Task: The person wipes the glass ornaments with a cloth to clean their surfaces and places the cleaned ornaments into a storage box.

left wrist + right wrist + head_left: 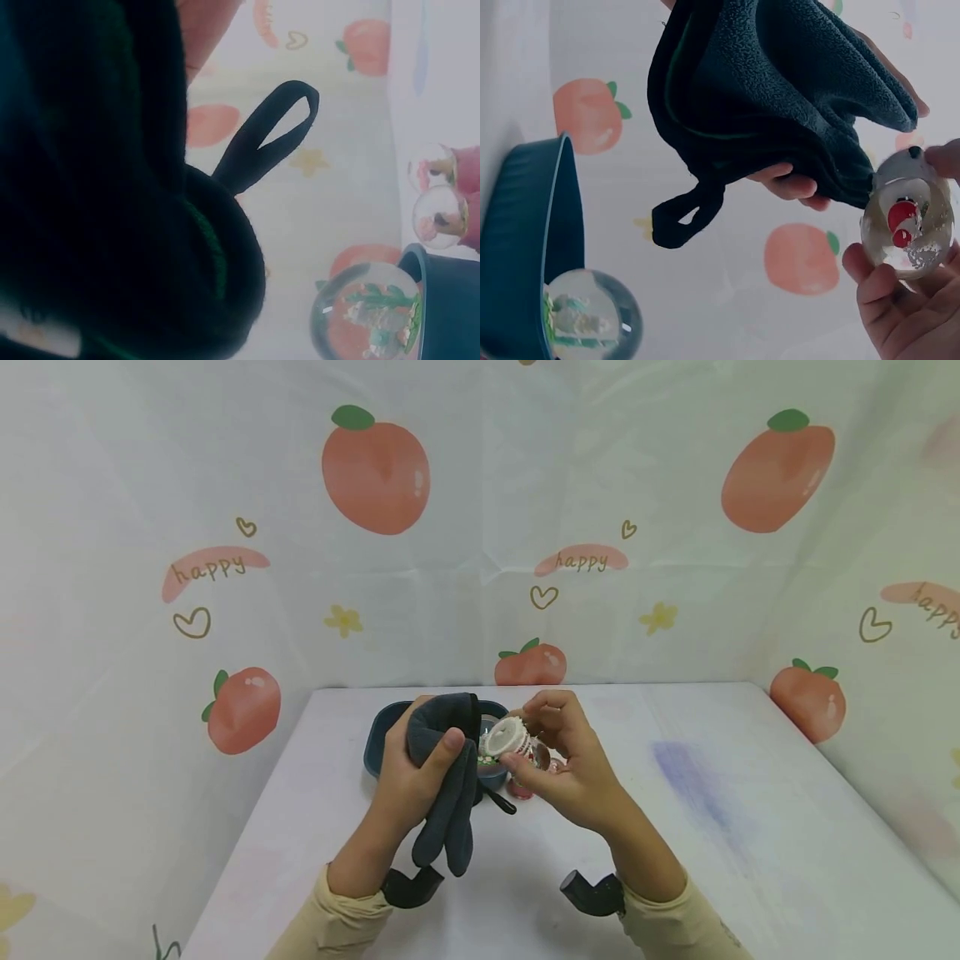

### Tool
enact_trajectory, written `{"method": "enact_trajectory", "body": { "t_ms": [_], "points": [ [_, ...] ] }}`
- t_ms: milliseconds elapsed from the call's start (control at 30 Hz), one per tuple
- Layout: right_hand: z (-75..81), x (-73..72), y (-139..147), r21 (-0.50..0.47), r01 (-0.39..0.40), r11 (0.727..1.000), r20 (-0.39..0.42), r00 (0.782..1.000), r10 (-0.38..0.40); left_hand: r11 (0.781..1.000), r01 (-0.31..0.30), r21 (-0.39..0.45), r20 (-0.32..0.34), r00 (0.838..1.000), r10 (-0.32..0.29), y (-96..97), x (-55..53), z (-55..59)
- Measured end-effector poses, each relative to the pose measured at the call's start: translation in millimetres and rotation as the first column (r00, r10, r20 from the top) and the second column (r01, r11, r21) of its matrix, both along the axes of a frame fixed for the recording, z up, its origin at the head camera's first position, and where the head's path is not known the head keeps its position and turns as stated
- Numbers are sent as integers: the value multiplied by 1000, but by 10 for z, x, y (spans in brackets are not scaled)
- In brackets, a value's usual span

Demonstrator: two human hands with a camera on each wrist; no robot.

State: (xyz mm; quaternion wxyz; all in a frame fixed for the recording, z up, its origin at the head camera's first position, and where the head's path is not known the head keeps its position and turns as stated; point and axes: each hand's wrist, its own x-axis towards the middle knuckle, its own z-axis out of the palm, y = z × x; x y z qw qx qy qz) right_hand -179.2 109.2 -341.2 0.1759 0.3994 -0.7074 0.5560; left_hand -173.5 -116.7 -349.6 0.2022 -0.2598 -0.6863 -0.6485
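A pale cloth backdrop [450, 602], printed with peaches, hearts, yellow flowers and the word "happy", fills the left edge, spans the top of the frame and folds down the right side. Below it, a white table [757, 893] takes up the lower middle. At centre left on it sits a blue bin [371, 756], with a clear globe [596, 315] protruding from it in the wrist views. In front of the bin, the left hand [411, 781] is curled round a dark cloth [450, 810], two ends hanging downward. Just right of the cloth, at frame centre, is a snow globe [510, 737], pinched between the thumb and fingers of the right hand [573, 768]. Its white base faces upper left and its long axis slants down to the right; the right wrist view shows a red figure inside the dome. Behind it are pink-based globes [521, 790], partly hidden. Farther right, a purple smear [693, 785] crosses the table.
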Motion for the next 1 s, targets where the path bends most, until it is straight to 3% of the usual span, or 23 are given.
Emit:
{"method": "enact_trajectory", "body": {
  "t_ms": [267,533,833,1000],
  "points": [
    [7,-6,2,15,-8,1000,-33,999,9,1000,-17,-22,-13,1000,17,10,0,-5],
    [-25,-41,-19,-42,-66,997,-87,994,62,1000,-2,-29,-13,1000,2,20,-3,-8],
    [-9,-21,-34,-49,-76,996,-94,993,71,999,1,-42,-21,1000,-2,39,-4,-22],
    [-15,-20,-30,-19,-116,993,-82,990,114,999,23,-36,-23,999,-24,34,-2,-28]
  ]
}}
